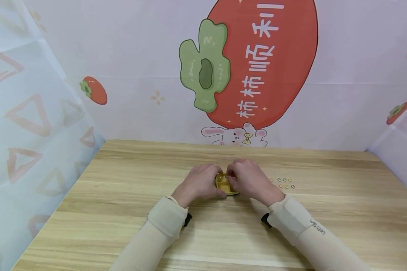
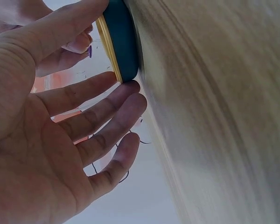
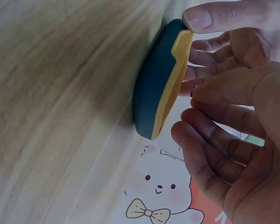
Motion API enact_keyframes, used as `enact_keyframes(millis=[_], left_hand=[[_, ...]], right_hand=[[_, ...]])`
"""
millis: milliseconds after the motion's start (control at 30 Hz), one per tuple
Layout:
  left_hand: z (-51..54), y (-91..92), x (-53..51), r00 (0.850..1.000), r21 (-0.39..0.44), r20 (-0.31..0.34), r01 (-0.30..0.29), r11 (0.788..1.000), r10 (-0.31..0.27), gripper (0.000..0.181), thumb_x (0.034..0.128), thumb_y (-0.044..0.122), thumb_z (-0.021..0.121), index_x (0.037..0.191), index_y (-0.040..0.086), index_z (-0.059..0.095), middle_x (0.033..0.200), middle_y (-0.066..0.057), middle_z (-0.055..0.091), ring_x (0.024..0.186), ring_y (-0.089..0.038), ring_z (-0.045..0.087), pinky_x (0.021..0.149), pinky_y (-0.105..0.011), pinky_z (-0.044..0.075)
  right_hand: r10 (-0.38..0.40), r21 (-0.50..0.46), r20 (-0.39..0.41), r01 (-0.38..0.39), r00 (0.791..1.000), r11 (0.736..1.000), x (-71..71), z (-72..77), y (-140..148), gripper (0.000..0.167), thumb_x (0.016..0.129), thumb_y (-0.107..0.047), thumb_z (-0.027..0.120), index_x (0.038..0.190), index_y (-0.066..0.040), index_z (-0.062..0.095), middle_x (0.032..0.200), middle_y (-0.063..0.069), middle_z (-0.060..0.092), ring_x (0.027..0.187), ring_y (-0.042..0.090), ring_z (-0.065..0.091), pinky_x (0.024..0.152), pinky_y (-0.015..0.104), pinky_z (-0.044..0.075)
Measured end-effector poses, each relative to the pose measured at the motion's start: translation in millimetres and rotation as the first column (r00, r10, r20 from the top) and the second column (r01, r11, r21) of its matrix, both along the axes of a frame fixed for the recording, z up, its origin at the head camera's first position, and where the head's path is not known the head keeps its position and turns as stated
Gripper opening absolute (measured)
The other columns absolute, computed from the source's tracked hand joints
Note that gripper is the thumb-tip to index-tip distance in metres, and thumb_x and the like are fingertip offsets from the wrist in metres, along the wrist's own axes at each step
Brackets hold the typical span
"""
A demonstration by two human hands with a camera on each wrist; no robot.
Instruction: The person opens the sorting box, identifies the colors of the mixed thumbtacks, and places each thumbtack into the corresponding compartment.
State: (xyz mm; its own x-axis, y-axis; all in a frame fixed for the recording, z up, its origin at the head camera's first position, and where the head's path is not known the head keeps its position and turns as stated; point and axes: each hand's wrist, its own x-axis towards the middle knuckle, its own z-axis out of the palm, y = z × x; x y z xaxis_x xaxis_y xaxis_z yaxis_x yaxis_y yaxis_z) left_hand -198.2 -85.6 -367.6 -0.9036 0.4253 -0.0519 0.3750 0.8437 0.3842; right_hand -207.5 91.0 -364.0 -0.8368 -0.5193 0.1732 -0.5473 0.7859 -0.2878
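Wooden table is filling the lower frame before me. Left hand is gripping a box below centre; right hand is pinching a purple piece; small round bits are lying farther right.

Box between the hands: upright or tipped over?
Upright. Head view: the box shows its yellow compartments facing up; left wrist view: its teal base faces the table.
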Motion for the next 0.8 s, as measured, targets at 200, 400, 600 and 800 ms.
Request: enact_keyframes(millis=[200,400,600,800], left_hand=[[0.1,0.0,0.2,1.000,-0.004,-0.002,0.000,1.000,0.000,0.060,0.0754,0.041,0.090,0.122,0.009,0.070,0.109,-0.001,0.069,0.090,-0.016,0.059,0.084,-0.037,0.048],[0.5,0.3,0.3,1.000,0.000,-0.005,-0.002,1.000,0.002,0.060,0.0751,0.040,0.091,0.122,0.008,0.070,0.111,-0.002,0.070,0.091,-0.017,0.059,0.086,-0.039,0.048],[-0.2,0.4,0.1,1.000,-0.008,-0.011,0.000,1.000,0.000,0.062,0.0750,0.041,0.091,0.123,0.008,0.070,0.114,-0.002,0.070,0.094,-0.017,0.060,0.088,-0.040,0.048],[0.0,0.7,0.0,1.000,-0.013,-0.010,-0.002,1.000,0.002,0.062,0.0749,0.041,0.091,0.123,0.008,0.070,0.115,-0.002,0.070,0.095,-0.017,0.061,0.088,-0.040,0.048]], right_hand=[[0.010,0.014,-0.017,-0.010,1.000,1.000,-0.2,-3.0,-1.6,0.004,0.087,-0.012,0.079,0.088,-0.009,0.076,0.076,-0.004,0.061,0.068,0.014,0.053,0.063,0.027,0.048],[0.022,0.016,-0.039,-0.022,0.999,1.000,-1.7,-6.0,-2.6,0.004,0.087,-0.012,0.079,0.085,-0.009,0.076,0.075,-0.003,0.060,0.067,0.014,0.053,0.063,0.028,0.048],[0.025,0.018,-0.034,-0.024,0.999,1.000,-3.2,-8.8,-3.3,0.004,0.086,-0.013,0.080,0.085,-0.010,0.077,0.075,-0.004,0.061,0.068,0.014,0.053,0.065,0.029,0.050],[0.026,0.014,-0.027,-0.026,0.999,1.000,-3.3,-8.9,-3.5,0.004,0.087,-0.013,0.079,0.085,-0.010,0.076,0.075,-0.004,0.061,0.067,0.014,0.054,0.065,0.030,0.050]])
